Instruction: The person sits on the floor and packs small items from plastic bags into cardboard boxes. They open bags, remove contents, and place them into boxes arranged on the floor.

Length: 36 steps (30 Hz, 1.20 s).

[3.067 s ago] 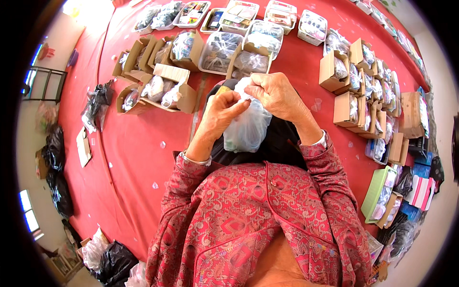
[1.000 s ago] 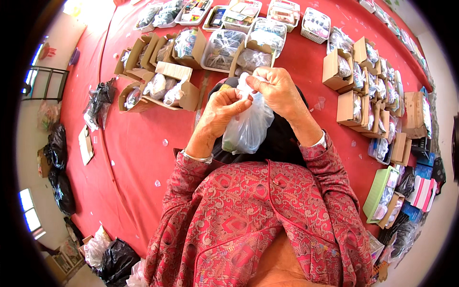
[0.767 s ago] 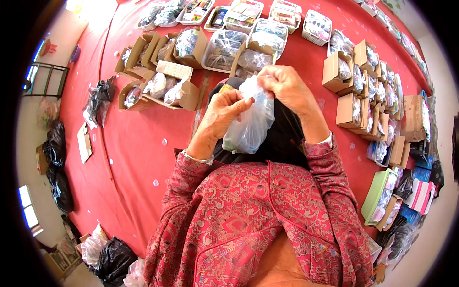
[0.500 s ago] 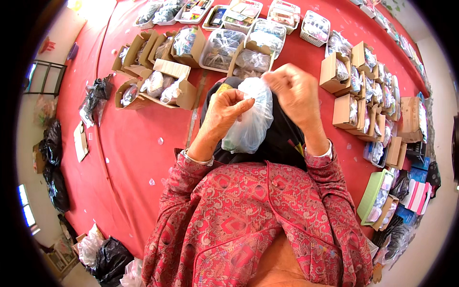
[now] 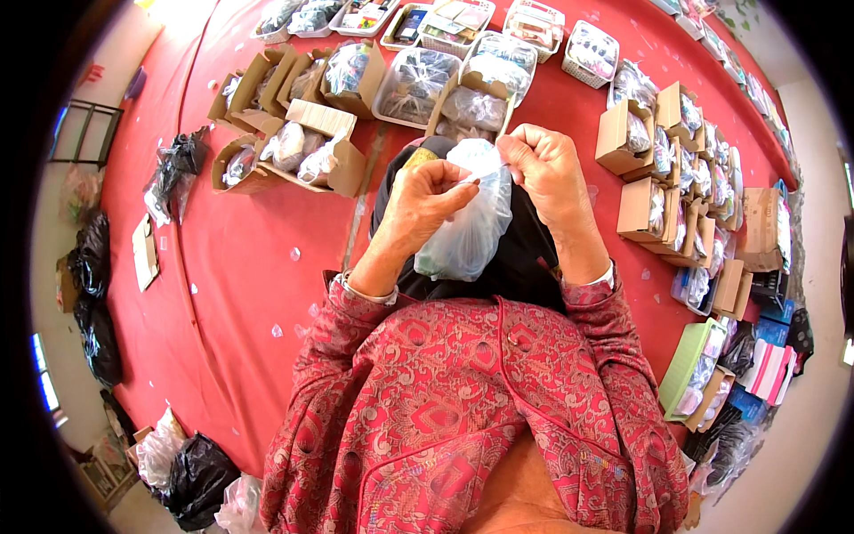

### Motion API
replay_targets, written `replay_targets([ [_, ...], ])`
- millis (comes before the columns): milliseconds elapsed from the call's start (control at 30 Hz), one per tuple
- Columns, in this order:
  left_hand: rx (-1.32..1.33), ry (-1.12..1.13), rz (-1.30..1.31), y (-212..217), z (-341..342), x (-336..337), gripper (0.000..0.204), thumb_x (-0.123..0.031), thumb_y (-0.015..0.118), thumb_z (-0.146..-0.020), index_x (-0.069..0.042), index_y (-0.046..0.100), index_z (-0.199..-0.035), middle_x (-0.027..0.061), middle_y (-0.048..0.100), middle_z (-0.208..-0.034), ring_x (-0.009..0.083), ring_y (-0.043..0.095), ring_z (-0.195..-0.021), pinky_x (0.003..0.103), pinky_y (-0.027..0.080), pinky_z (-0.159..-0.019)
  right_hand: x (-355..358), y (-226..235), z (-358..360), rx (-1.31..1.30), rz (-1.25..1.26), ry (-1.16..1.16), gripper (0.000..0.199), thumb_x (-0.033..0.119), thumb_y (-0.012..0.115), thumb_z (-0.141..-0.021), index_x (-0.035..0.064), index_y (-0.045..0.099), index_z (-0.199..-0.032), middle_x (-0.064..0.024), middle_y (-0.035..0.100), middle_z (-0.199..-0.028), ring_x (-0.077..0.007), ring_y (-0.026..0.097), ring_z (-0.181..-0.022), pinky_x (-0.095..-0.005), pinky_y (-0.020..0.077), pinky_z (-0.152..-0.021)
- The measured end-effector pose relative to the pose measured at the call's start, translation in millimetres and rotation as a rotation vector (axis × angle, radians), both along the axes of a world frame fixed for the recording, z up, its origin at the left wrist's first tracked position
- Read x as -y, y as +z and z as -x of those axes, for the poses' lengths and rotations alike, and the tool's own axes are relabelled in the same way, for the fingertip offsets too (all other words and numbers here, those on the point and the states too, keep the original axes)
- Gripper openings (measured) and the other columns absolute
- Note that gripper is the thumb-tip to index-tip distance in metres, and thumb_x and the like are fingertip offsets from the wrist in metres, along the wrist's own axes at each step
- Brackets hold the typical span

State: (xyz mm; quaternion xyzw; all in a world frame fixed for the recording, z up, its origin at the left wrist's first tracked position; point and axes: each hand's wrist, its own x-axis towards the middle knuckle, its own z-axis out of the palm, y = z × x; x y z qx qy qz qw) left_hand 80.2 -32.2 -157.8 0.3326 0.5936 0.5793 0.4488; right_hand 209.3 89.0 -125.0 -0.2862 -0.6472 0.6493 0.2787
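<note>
A whitish translucent plastic bag (image 5: 469, 222) hangs over my dark-clothed lap, rounded and filled at the bottom. What lies inside is blurred by the plastic, with a greenish patch at the lower left. My left hand (image 5: 429, 200) pinches the bag's upper left side between thumb and fingers. At the upper right edge, my right hand (image 5: 544, 165) is closed in a pinch on the same bag, its fingers curled inward. The exact bit of plastic between the right fingertips is too small to make out.
Cardboard boxes (image 5: 331, 169) holding tied bags stand ahead to the left on the red floor covering (image 5: 258, 294). White baskets (image 5: 591, 53) line the far side. More boxes (image 5: 642, 209) crowd the right, near a green crate (image 5: 689, 369). Black bags (image 5: 203, 481) lie at the lower left.
My right hand was blurred and higher, fingers loosely bent; it has come down slightly and now pinches at the bag's edge. My left hand keeps its pinch, shifted only a little.
</note>
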Motion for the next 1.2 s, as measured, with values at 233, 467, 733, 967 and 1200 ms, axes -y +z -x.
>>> replay_targets([
  [233, 0.065, -0.006, -0.007, 0.3, 3.8, 1.6, 0.019, -0.015, 0.068, -0.079, 0.003, 0.063, -0.085, -0.0014, 0.058, -0.069, 0.0022, 0.048, -0.054, 0.017, 0.038, -0.048, -14.5, 4.3, -6.0, -0.174, 0.556, 0.168, 0.021, 0.016, 0.059, -0.088, 0.0023, 0.059, -0.072, 0.0007, 0.053, -0.062, -0.0034, 0.04, -0.049, -0.0187, 0.0285, -0.043],
  [467, 0.049, -0.001, -0.007, -2.6, 5.3, 0.1, 0.019, -0.013, 0.068, -0.079, 0.003, 0.063, -0.087, -0.001, 0.058, -0.069, 0.0025, 0.048, -0.056, 0.017, 0.039, -0.049, -20.0, 12.7, -8.4, -0.13, 0.593, 0.277, 0.019, 0.016, 0.058, -0.087, 0.0014, 0.059, -0.075, -0.0045, 0.058, -0.07, -0.0034, 0.038, -0.045, -0.0165, 0.0276, -0.04],
  [733, -0.044, -0.019, 0.016, 8.2, -0.6, 0.2, 0.02, -0.011, 0.068, -0.077, 0.005, 0.061, -0.088, -0.0016, 0.057, -0.068, 0.0021, 0.048, -0.058, 0.018, 0.04, -0.051, -29.5, 14.3, -13.7, -0.161, 0.668, 0.32, 0.016, 0.013, 0.058, -0.086, -0.002, 0.06, -0.092, -0.0073, 0.061, -0.076, -0.0031, 0.037, -0.044, -0.0154, 0.0272, -0.04],
  [967, -0.144, -0.044, -0.046, 11.2, -1.0, -0.3, 0.018, -0.013, 0.068, -0.078, 0.004, 0.06, -0.081, -0.0032, 0.052, -0.064, 0.0015, 0.045, -0.059, 0.018, 0.036, -0.051, -7.1, 55.5, -4.9, -0.133, 0.188, 0.488, 0.042, 0.01, 0.056, -0.084, -0.0004, 0.049, -0.124, -0.0164, 0.065, -0.099, -0.0108, 0.06, -0.065, -0.0198, 0.0456, -0.055],
  [1200, -0.073, -0.064, -0.018, 6.1, 2.2, 0.9, 0.024, -0.022, 0.063, -0.083, 0.001, 0.065, -0.081, -0.0038, 0.052, -0.061, 0.0018, 0.042, -0.054, 0.019, 0.032, -0.048, -21.0, 33.6, -4.7, 0.079, -0.331, -0.121, 0.031, 0.015, 0.06, -0.086, -0.0035, 0.056, -0.11, -0.0102, 0.066, -0.087, -0.0103, 0.06, -0.066, -0.0246, 0.0482, -0.055],
])
